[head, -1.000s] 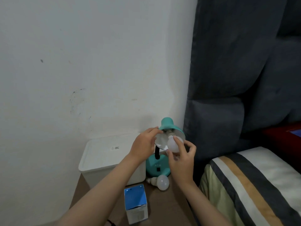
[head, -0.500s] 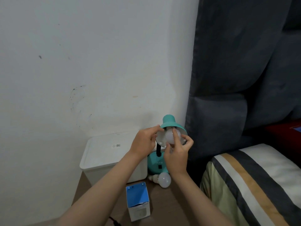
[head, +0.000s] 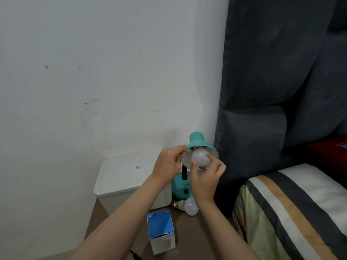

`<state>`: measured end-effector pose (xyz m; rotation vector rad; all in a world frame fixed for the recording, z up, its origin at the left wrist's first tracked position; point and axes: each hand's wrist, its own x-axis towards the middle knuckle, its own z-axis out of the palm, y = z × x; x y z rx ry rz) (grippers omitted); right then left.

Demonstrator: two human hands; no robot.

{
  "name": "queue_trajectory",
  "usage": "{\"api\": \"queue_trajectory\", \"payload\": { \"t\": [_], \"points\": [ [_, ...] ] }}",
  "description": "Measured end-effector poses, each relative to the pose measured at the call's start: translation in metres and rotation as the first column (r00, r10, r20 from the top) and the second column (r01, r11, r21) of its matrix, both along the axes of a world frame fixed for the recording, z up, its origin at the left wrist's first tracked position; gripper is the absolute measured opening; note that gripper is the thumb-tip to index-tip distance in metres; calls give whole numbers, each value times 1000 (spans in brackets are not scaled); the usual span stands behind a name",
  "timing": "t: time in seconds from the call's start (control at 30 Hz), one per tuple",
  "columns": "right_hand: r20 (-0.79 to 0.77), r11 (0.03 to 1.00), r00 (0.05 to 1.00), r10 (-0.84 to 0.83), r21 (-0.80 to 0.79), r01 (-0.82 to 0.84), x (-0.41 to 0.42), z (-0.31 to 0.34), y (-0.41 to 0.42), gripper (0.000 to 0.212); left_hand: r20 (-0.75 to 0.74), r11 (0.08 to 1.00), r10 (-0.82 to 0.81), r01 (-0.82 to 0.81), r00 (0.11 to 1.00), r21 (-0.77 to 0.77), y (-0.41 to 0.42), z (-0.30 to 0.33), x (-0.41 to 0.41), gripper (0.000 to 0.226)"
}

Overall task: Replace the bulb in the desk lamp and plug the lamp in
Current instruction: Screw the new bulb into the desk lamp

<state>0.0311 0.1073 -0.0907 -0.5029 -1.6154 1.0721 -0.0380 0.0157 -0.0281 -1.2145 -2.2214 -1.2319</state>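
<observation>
A teal desk lamp [head: 196,140] stands on a brown bedside surface, its shade tilted toward me. A white bulb [head: 200,157] sits in the shade's opening, its base up at the socket. My right hand [head: 205,180] grips the bulb from below with thumb and fingers curled round it. My left hand [head: 167,164] pinches the shade's left rim. A second white bulb [head: 188,206] lies loose on the surface in front of the lamp's base [head: 180,188]. The lamp's plug is hidden.
A white lidded bin [head: 122,177] stands left of the lamp against the wall. A blue-topped bulb box [head: 161,230] stands near the front. A dark padded headboard [head: 272,91] and a striped pillow [head: 293,209] fill the right side. A dark cord end [head: 135,256] shows at the bottom edge.
My right hand has brought the bulb up into the shade and turned around it. My left hand has stayed on the rim.
</observation>
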Motion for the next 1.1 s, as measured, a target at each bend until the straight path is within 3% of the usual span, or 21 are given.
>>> {"api": "queue_trajectory", "payload": {
  "t": [0.17,0.33,0.4,0.63,0.83,1.1],
  "points": [
    [-3,994,1000,4,110,-4,1,-5,2,50,11,1000,6,-6,1000,-2,0,1,0,29],
    [-35,991,999,37,-124,-41,3,8,4,48,-6,1000,16,-17,1000,-6,1,1,2,30],
    [-62,988,998,27,-148,-36,2,10,3,48,-6,1000,19,-19,1000,-10,1,0,2,30],
    [-66,998,998,10,68,-6,-3,-3,-4,52,0,1000,25,-25,1000,-7,2,0,0,29],
    [-12,982,999,43,-183,-45,4,10,0,49,5,1000,17,-17,1000,6,1,0,2,27],
    [-30,997,1000,1,74,1,-3,-1,-1,45,10,1000,14,-14,1000,18,1,0,3,26]
  ]
}}
